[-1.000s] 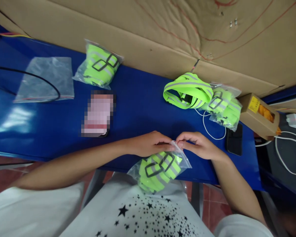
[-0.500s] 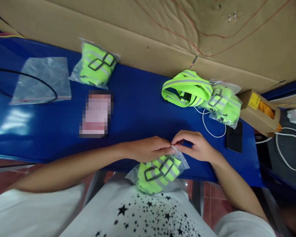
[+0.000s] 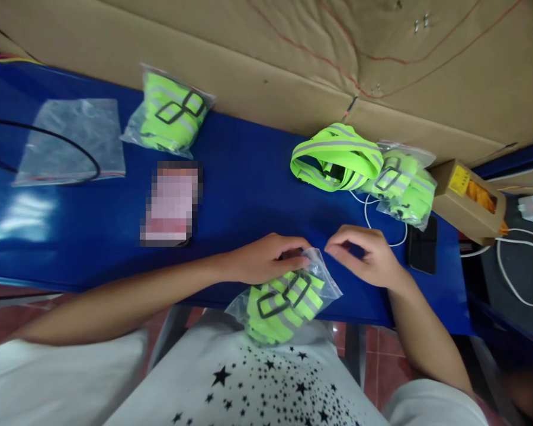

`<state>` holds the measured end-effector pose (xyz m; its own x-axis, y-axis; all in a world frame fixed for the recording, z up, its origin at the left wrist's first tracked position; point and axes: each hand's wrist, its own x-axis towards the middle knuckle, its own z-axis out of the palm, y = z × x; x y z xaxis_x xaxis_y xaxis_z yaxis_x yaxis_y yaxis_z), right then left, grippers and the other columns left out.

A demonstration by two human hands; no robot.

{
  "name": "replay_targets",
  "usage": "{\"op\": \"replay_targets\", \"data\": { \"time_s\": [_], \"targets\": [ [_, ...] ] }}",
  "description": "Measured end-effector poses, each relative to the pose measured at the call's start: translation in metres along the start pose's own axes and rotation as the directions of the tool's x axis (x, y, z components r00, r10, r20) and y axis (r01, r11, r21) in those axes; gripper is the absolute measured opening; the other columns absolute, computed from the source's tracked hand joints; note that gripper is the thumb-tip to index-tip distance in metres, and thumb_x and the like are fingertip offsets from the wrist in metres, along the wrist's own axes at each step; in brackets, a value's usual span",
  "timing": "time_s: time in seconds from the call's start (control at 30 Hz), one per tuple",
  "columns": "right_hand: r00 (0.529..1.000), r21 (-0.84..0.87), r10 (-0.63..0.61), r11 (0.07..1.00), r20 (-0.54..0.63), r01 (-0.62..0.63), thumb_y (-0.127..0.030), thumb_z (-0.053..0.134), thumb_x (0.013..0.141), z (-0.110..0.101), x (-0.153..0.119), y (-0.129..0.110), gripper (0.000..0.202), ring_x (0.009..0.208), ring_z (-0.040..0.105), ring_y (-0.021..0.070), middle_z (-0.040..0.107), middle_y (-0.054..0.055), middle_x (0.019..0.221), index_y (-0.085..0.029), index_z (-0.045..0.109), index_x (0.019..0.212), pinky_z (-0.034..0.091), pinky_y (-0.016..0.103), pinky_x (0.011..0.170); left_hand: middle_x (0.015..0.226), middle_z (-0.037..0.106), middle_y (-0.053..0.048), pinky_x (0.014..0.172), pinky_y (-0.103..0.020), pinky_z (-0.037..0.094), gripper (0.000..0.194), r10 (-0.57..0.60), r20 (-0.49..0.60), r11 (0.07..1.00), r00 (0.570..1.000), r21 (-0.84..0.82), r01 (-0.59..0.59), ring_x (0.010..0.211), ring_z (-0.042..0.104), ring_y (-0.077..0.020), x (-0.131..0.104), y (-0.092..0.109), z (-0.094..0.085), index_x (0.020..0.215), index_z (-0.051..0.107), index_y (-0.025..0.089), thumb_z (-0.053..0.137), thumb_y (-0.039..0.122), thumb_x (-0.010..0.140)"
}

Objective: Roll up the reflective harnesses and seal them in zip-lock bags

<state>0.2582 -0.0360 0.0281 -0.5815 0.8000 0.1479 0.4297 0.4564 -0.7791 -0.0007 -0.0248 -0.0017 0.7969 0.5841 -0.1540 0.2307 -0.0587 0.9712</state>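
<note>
A clear zip bag (image 3: 326, 278) with a folded lime-green reflective strap (image 3: 273, 319) inside lies at the table's front edge, against my shirt. Grey bands and black buckles show through the plastic. My left hand (image 3: 269, 258) pinches the bag's top edge between thumb and fingers. To the right, my right hand (image 3: 368, 254) hovers just off the bag's corner, thumb and forefinger tips drawn together in a pinch, with nothing visible between them.
On the blue table (image 3: 244, 177) are another filled bag (image 3: 173, 115), a flat plastic bag (image 3: 71, 142), a pixelated rectangular item (image 3: 171, 204), a loose strap coil (image 3: 337, 157), bagged straps (image 3: 404, 183), a black phone (image 3: 421, 245), a white cable and a cardboard box (image 3: 453, 186).
My right hand has come away from the bag's top edge and shifted right. My left hand still holds the bag, its fingers slightly more arched.
</note>
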Motion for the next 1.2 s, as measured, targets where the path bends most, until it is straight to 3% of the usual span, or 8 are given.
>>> {"op": "replay_targets", "data": {
  "time_s": [0.1, 0.33, 0.53, 0.73, 0.8, 0.9, 1.0, 1.2],
  "targets": [
    [0.993, 0.027, 0.014, 0.999, 0.113, -0.017, -0.030, 0.069, 0.097, 0.008, 0.001, -0.004, 0.009, 0.072, 0.063, 0.0116, 0.069, 0.001, 0.085, -0.023, 0.070, 0.103, 0.049, 0.026, 0.065, 0.072, 0.059, 0.003, 0.058, -0.020, 0.033, 0.033, -0.028, -0.057, 0.999, 0.998, -0.037, 0.026, 0.062, 0.046, -0.0091, 0.002, -0.001, 0.001, 0.103, 0.070, 0.015, 0.053, 0.044, 0.102],
    [0.995, -0.075, 0.089, 0.994, 0.046, -0.085, -0.036, 0.071, 0.096, 0.021, 0.000, 0.001, 0.019, 0.069, 0.059, 0.0098, 0.068, 0.001, 0.086, -0.022, 0.070, 0.109, 0.049, 0.025, 0.065, 0.079, 0.069, 0.001, 0.062, -0.020, 0.034, 0.030, 0.002, -0.097, 1.000, 0.995, 0.007, -0.001, 0.068, 0.052, -0.0092, 0.003, -0.002, -0.001, 0.101, 0.075, 0.015, 0.055, 0.037, 0.101],
    [0.989, 0.131, 0.146, 0.981, -0.002, -0.145, -0.030, 0.073, 0.095, 0.033, 0.005, 0.000, 0.017, 0.081, 0.066, 0.0113, 0.073, 0.003, 0.098, -0.023, 0.074, 0.111, 0.052, 0.024, 0.068, 0.066, 0.065, 0.003, 0.059, -0.021, 0.033, 0.031, 0.021, -0.156, 0.994, 0.988, 0.110, -0.003, 0.057, 0.046, -0.0079, 0.002, -0.002, 0.001, 0.101, 0.079, 0.015, 0.053, 0.032, 0.102],
    [0.981, 0.231, 0.145, 0.967, -0.129, -0.112, -0.019, 0.069, 0.095, 0.035, 0.004, 0.001, 0.008, 0.085, 0.067, 0.0124, 0.069, 0.002, 0.092, -0.019, 0.068, 0.087, 0.053, 0.026, 0.075, 0.064, 0.064, 0.003, 0.058, -0.021, 0.031, 0.031, 0.017, -0.199, 0.989, 0.980, 0.147, 0.013, 0.058, 0.048, -0.0072, 0.001, -0.002, 0.002, 0.090, 0.078, 0.014, 0.056, 0.032, 0.101],
    [0.975, 0.203, 0.173, 0.969, -0.142, -0.142, -0.019, 0.067, 0.095, 0.032, 0.003, 0.003, 0.005, 0.084, 0.067, 0.0122, 0.069, 0.002, 0.092, -0.019, 0.067, 0.090, 0.053, 0.026, 0.076, 0.063, 0.062, 0.004, 0.058, -0.021, 0.031, 0.029, 0.005, -0.231, 0.989, 0.973, 0.147, 0.030, 0.058, 0.048, -0.0071, 0.001, -0.003, 0.005, 0.087, 0.077, 0.014, 0.058, 0.032, 0.101],
    [0.977, 0.139, 0.208, 0.970, -0.047, -0.200, -0.023, 0.068, 0.096, 0.029, 0.003, 0.005, 0.006, 0.080, 0.066, 0.0106, 0.070, 0.000, 0.090, -0.021, 0.070, 0.101, 0.051, 0.023, 0.073, 0.076, 0.069, 0.002, 0.063, -0.021, 0.037, 0.021, 0.041, -0.299, 0.993, 0.953, 0.122, -0.004, 0.066, 0.057, -0.0077, 0.001, -0.005, 0.009, 0.090, 0.077, 0.016, 0.063, 0.029, 0.099],
    [0.984, 0.116, 0.176, 0.978, -0.032, -0.171, -0.025, 0.067, 0.097, 0.028, 0.003, 0.004, 0.006, 0.079, 0.064, 0.0097, 0.070, 0.000, 0.089, -0.021, 0.070, 0.101, 0.050, 0.022, 0.072, 0.088, 0.071, 0.000, 0.071, -0.021, 0.044, 0.011, 0.047, -0.388, 0.996, 0.921, 0.085, -0.015, 0.076, 0.063, -0.0098, 0.001, -0.008, 0.011, 0.091, 0.075, 0.016, 0.072, 0.027, 0.093],
    [0.994, 0.120, 0.103, 0.988, -0.044, -0.098, -0.026, 0.069, 0.096, 0.038, 0.001, 0.001, 0.007, 0.079, 0.062, 0.0105, 0.066, 0.002, 0.090, -0.020, 0.071, 0.098, 0.048, 0.023, 0.071, 0.075, 0.065, 0.004, 0.065, -0.021, 0.041, 0.012, -0.010, -0.451, 0.996, 0.893, 0.072, 0.048, 0.068, 0.057, -0.0096, 0.000, -0.011, 0.010, 0.083, 0.068, 0.016, 0.077, 0.022, 0.086]
  ]
}}
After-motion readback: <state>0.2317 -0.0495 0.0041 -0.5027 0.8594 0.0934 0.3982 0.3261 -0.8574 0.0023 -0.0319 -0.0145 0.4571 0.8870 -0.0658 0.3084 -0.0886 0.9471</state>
